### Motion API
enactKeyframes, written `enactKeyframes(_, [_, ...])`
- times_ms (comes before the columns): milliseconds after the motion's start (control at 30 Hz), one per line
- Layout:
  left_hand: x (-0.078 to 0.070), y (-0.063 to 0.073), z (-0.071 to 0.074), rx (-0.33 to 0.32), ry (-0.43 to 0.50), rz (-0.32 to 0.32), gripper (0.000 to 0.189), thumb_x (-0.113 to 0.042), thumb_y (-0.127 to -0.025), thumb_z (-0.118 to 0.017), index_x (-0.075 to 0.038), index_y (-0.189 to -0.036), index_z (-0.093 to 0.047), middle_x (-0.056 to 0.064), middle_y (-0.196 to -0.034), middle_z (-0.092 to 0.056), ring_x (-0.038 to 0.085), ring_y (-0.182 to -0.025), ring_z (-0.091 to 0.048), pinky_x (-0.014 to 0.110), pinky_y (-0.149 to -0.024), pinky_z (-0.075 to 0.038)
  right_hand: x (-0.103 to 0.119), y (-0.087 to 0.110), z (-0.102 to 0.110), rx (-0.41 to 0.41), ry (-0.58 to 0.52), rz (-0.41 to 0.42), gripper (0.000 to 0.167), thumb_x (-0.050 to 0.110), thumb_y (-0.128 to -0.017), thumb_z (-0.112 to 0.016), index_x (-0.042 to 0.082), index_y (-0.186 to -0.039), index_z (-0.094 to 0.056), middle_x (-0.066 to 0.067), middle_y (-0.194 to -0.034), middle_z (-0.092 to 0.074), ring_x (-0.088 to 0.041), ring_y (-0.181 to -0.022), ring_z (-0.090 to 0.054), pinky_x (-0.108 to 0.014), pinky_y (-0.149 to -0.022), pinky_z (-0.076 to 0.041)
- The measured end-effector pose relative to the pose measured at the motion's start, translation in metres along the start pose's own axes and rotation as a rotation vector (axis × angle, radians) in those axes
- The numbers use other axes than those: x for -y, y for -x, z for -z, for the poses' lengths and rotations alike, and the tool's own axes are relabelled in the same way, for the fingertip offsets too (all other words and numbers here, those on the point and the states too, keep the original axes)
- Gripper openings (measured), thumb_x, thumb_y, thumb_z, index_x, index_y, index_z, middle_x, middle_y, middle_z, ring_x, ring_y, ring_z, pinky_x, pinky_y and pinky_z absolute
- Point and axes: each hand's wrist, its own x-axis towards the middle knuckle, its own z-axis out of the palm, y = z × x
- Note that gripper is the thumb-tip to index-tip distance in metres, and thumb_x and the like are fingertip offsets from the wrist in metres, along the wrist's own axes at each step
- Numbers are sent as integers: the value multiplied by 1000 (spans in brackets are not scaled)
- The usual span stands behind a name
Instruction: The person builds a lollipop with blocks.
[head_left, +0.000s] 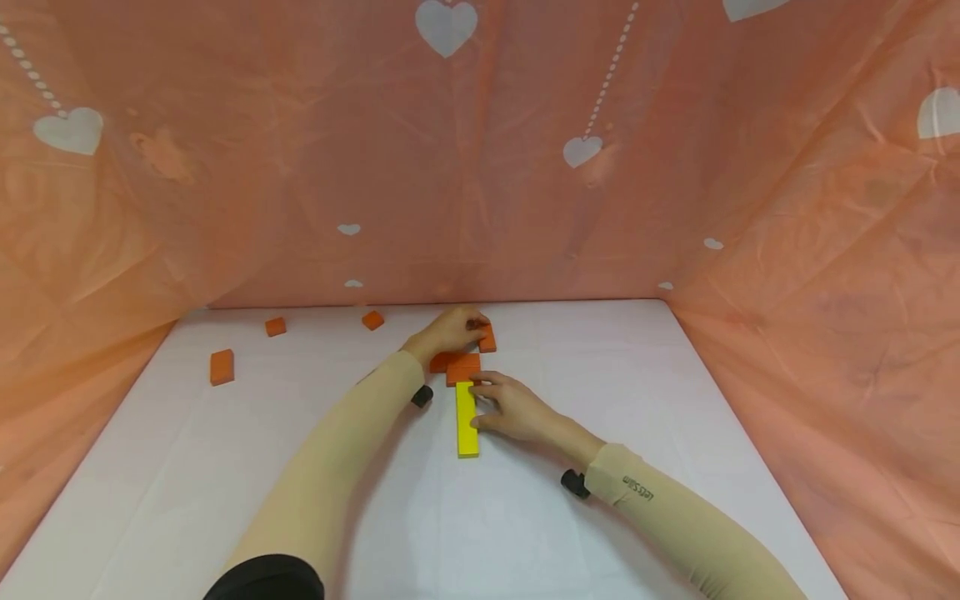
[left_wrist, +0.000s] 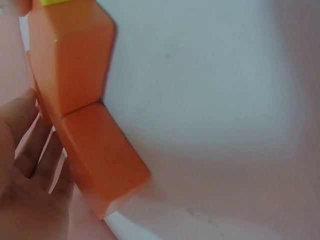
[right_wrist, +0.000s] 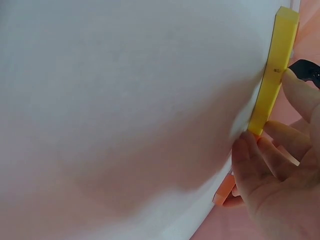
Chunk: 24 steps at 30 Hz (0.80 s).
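Observation:
In the head view, my left hand (head_left: 450,329) reaches to the far middle of the table, its fingertips pinching an orange block (head_left: 488,339). Just in front of it, two orange blocks (head_left: 463,365) lie against each other; the left wrist view shows their joined faces, one a slanted block (left_wrist: 80,65), the other a longer block (left_wrist: 107,155). A long yellow bar (head_left: 467,425) runs from these toward the person. My right hand (head_left: 516,407) lies along the bar's right side, thumb and fingertips touching it with fingers spread. The right wrist view shows this yellow bar (right_wrist: 275,70) too.
At the left stands a separate orange block (head_left: 222,367). Farther back are two small orange blocks, one left (head_left: 275,327) and one nearer the middle (head_left: 372,320). A white table (head_left: 562,550) is bordered by a pink-orange curtain (head_left: 510,208) with hearts.

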Motion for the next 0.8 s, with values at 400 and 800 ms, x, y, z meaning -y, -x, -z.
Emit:
enactKeyframes(400, [0,2,-1,39,18,-13,34,-18,-104,-65,-6,-136,-68,12,-136,-66,29,-124,-60,42,-112,-46,1,-1,0,-1,2,-4,57,26,-94,-80,2,-142,-62,-14,-156,-49,-35,-144,-46,-49,-119,-38])
enactKeyframes(800, [2,8,0,57,-10,-51,35,-22,-102,-69,-8,-135,-70,11,-138,-66,29,-132,-56,44,-117,-42,5,0,1,15,3,-34,55,26,-95,-78,2,-143,-62,-15,-157,-47,-36,-146,-44,-51,-119,-38])
